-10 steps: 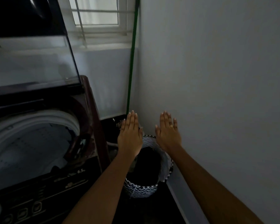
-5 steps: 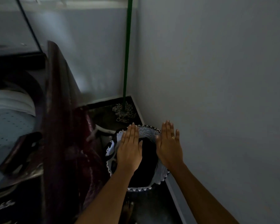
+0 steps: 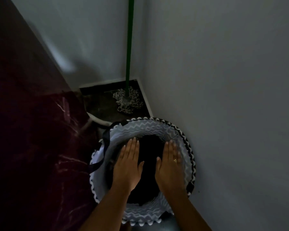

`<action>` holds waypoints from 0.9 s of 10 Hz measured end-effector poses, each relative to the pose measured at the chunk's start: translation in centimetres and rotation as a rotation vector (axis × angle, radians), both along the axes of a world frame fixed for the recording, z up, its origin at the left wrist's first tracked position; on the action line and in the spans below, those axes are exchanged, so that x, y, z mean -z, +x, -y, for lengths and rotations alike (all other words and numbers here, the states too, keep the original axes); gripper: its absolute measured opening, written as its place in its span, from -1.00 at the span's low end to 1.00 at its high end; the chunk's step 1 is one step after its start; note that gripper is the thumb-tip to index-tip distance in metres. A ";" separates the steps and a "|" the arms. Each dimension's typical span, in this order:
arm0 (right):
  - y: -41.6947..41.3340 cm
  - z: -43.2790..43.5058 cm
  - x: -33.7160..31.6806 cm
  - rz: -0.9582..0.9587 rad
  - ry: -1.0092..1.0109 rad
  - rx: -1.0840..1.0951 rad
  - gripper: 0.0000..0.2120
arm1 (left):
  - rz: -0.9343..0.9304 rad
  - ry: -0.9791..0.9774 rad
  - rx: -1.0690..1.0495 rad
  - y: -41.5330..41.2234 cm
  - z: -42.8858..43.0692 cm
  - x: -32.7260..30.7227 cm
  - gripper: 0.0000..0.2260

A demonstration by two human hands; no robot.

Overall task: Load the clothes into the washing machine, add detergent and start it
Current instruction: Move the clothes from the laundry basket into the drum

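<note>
Neither hand grasps anything: the left hand (image 3: 128,165) and the right hand (image 3: 169,165) are both spread flat, palms down, fingers straight and close together, thumbs turned toward each other. They hover side by side over the mouth of a round basket (image 3: 189,147) in the lower middle of the frame; whether the palms touch what lies below cannot be told. Inside the basket is a heap of dark clothes (image 3: 150,147), showing in the gap between the two hands and filling its middle, too dim to tell one piece from another. The basket's inner wall is pale with a wavy pattern, its rim is edged in black and white, and a dark strap (image 3: 105,144) hangs at its left side. A ring (image 3: 175,160) sits on a finger of the right hand. Both forearms rise from the bottom edge of the frame. Down the left side runs the dark red flank of the washing machine (image 3: 32,130), just beside the basket. Beyond the basket, in the corner at upper middle, a mop (image 3: 128,100) with a green handle stands on the dark floor (image 3: 103,105). A plain grey wall (image 3: 232,97) fills the right side, and the basket's rim lies against it.
</note>
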State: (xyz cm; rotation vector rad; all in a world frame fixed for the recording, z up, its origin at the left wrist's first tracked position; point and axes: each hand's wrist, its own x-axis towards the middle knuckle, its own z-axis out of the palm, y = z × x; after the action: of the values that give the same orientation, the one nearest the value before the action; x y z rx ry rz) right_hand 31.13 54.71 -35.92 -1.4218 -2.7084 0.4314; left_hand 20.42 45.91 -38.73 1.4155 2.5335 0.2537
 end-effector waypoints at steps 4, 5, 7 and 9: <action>0.9 -3.1 12.3 0.136 -0.453 0.057 -0.36 | 0.207 -0.217 0.031 0.7 -3.7 11.3 0.13; 0.3 -3.5 14.8 0.088 -0.714 0.269 -0.14 | 0.366 -0.211 -0.087 1.0 -4.6 13.0 0.08; -0.4 -2.9 18.3 -0.287 -1.054 0.719 0.26 | 0.759 0.064 -0.326 0.3 -5.6 14.1 -0.63; -3.0 -2.6 15.9 -0.586 -1.171 0.870 0.21 | 1.014 -0.013 -0.506 -1.1 -4.3 14.4 -0.66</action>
State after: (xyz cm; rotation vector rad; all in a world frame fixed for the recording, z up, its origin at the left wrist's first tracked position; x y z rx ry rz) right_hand 28.17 57.30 -51.86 -1.9508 -1.0848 2.0306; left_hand 19.32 50.23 -53.14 0.3828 1.9170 0.7928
